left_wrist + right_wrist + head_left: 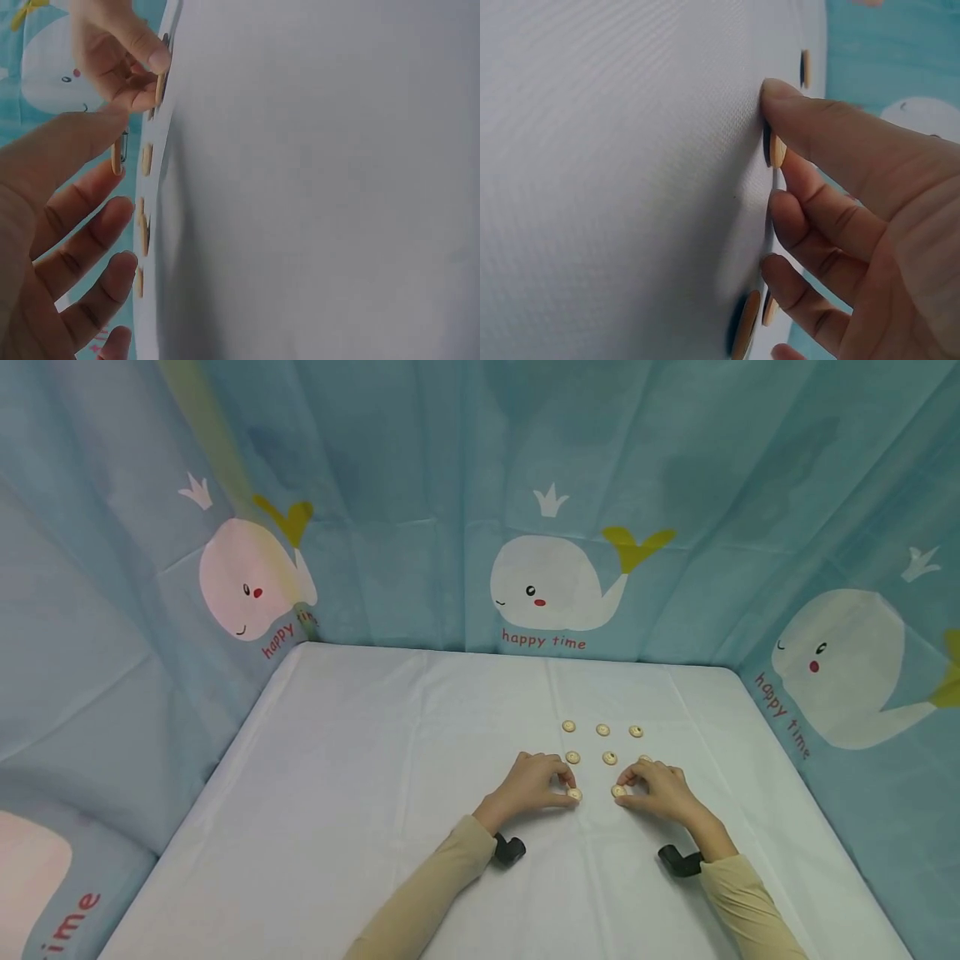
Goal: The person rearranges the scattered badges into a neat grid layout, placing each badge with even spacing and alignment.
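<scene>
My left hand (pixel 531 785) pinches a round wooden pin badge (pixel 574 795) between thumb and fingers. The left wrist view shows this badge (pixel 116 155) edge-on, with a metal safety pin on its back; its other fingers are spread loosely. To the right, my right hand (pixel 663 791) pinches a second round badge (pixel 618 791) by its edges. In the right wrist view that badge (pixel 778 150) stands close to the cloth, under the thumb. Another badge (pixel 746 326) lies on the cloth below the right fingers.
Beyond the hands, more badges lie in two rows: a back row (pixel 603 729) and a nearer row (pixel 610 758), whose right badge (pixel 645 759) is partly hidden by the right hand. White cloth (pixel 337 793) covers the table. Blue whale-print curtains (pixel 405 577) enclose it.
</scene>
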### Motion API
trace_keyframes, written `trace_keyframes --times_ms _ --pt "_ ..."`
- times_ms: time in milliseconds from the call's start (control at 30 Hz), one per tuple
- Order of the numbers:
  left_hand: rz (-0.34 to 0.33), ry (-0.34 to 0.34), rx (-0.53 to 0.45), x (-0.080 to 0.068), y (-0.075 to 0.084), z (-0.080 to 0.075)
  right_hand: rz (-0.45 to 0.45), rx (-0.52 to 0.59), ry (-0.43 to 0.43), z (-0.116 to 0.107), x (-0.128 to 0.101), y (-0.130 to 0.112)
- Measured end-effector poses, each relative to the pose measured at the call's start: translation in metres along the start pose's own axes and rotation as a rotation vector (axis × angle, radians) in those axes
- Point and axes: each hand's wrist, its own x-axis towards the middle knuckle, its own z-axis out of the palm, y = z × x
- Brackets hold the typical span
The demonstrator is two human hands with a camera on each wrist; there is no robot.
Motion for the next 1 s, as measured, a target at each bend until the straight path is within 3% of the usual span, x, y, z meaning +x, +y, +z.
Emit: trace_keyframes --times_ms 400,733,1000 --pt "-0.039 -0.006 0.024 0.016 0.003 0.011 -0.009 0.005 0.015 0.002 0.000 -0.002" --pt "-0.053 -0.012 0.041 0.018 0.002 0.012 -0.036 -0.004 0.026 0.001 0.002 -0.003" --pt "-0.057 -0.036 -0.025 0.013 -0.002 0.006 -0.061 0.004 -0.005 -0.007 0.003 -0.005"
